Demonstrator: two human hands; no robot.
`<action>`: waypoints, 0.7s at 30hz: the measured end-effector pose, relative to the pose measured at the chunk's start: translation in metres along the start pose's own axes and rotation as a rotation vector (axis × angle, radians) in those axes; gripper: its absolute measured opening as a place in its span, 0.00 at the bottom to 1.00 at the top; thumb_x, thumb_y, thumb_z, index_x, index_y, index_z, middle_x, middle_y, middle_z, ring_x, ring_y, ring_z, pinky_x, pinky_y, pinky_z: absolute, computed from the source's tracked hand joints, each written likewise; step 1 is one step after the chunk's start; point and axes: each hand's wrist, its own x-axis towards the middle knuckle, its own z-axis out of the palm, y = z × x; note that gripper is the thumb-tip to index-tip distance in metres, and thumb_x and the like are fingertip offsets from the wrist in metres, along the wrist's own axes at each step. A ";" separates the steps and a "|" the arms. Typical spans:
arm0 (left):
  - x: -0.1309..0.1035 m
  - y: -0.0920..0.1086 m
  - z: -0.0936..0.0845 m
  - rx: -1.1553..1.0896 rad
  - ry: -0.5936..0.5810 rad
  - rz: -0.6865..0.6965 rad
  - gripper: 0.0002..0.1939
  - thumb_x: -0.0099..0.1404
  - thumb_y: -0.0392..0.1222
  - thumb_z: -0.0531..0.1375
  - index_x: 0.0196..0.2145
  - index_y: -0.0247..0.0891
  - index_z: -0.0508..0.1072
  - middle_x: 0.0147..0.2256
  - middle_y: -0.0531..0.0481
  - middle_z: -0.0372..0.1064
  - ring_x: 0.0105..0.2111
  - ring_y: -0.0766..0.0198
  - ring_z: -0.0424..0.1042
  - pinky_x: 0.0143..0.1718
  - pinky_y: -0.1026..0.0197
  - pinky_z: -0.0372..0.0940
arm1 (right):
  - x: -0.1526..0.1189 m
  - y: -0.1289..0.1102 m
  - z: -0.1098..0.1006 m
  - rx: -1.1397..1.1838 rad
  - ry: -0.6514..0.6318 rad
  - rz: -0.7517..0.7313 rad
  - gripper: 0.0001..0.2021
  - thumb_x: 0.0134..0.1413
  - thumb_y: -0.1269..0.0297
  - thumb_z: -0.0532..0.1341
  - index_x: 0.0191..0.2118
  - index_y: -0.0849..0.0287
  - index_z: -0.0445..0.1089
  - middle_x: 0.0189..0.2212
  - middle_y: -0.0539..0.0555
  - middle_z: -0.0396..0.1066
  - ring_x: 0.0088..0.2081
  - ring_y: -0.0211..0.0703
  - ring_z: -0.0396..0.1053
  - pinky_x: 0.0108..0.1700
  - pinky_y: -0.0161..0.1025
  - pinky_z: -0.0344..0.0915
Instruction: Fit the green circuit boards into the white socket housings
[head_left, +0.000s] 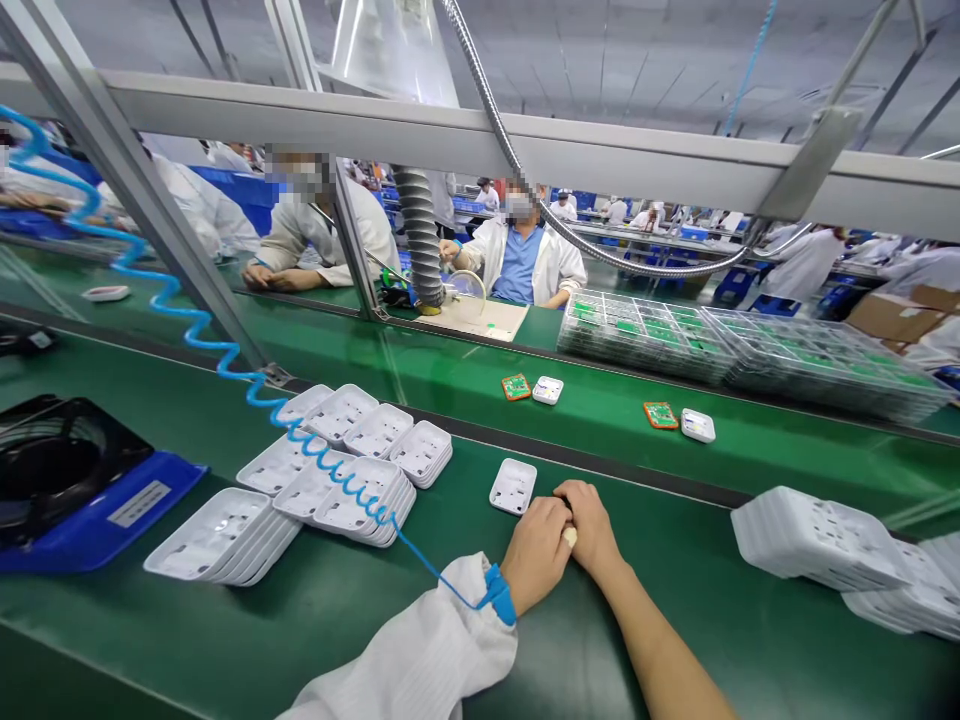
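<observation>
My left hand [538, 555] and my right hand [592, 525] are pressed together on the green work surface. The fingers of both are curled in. A pale cover sits on a fingertip where they meet, and whatever may be under the fingers is hidden. Round my left wrist goes a blue wrist strap [499, 595], its coiled blue cord [337, 465] running up to the left. A single white plastic housing [514, 485] lies just beyond my left hand, apart from it. Stacks of similar white housings [217, 530] stand to the left.
More stacked white shells [825, 540] stand at the right. Beyond a dark rail, green circuit boards with orange edges [516, 387] lie beside small white cases [547, 390]. Clear trays [645, 335] are piled behind. A black fan [67, 460] sits left. Co-workers [517, 250] sit opposite.
</observation>
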 end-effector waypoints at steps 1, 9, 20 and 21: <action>0.000 0.000 0.000 0.006 -0.005 0.008 0.08 0.61 0.31 0.49 0.37 0.38 0.64 0.38 0.47 0.64 0.41 0.57 0.62 0.43 0.52 0.61 | 0.000 0.001 0.000 0.001 -0.003 -0.001 0.09 0.51 0.72 0.51 0.38 0.58 0.65 0.37 0.55 0.65 0.37 0.43 0.58 0.40 0.40 0.57; 0.001 0.001 -0.003 0.006 -0.015 0.026 0.08 0.61 0.31 0.50 0.37 0.38 0.64 0.38 0.47 0.63 0.41 0.58 0.61 0.43 0.54 0.60 | -0.001 0.002 0.001 -0.006 -0.022 0.014 0.09 0.51 0.72 0.52 0.37 0.58 0.65 0.38 0.54 0.65 0.38 0.43 0.58 0.40 0.39 0.56; 0.001 0.002 -0.004 0.009 -0.019 0.022 0.08 0.60 0.31 0.50 0.37 0.38 0.64 0.39 0.47 0.63 0.41 0.58 0.61 0.43 0.54 0.59 | -0.001 0.001 0.001 -0.030 -0.009 0.000 0.08 0.52 0.72 0.51 0.37 0.58 0.65 0.38 0.55 0.65 0.38 0.43 0.58 0.41 0.39 0.57; 0.001 0.003 -0.004 0.010 -0.019 0.019 0.08 0.60 0.31 0.50 0.36 0.38 0.64 0.38 0.47 0.63 0.41 0.58 0.61 0.43 0.54 0.59 | -0.001 0.001 0.001 -0.033 -0.010 -0.002 0.08 0.51 0.72 0.51 0.37 0.58 0.65 0.38 0.55 0.65 0.38 0.43 0.58 0.41 0.39 0.57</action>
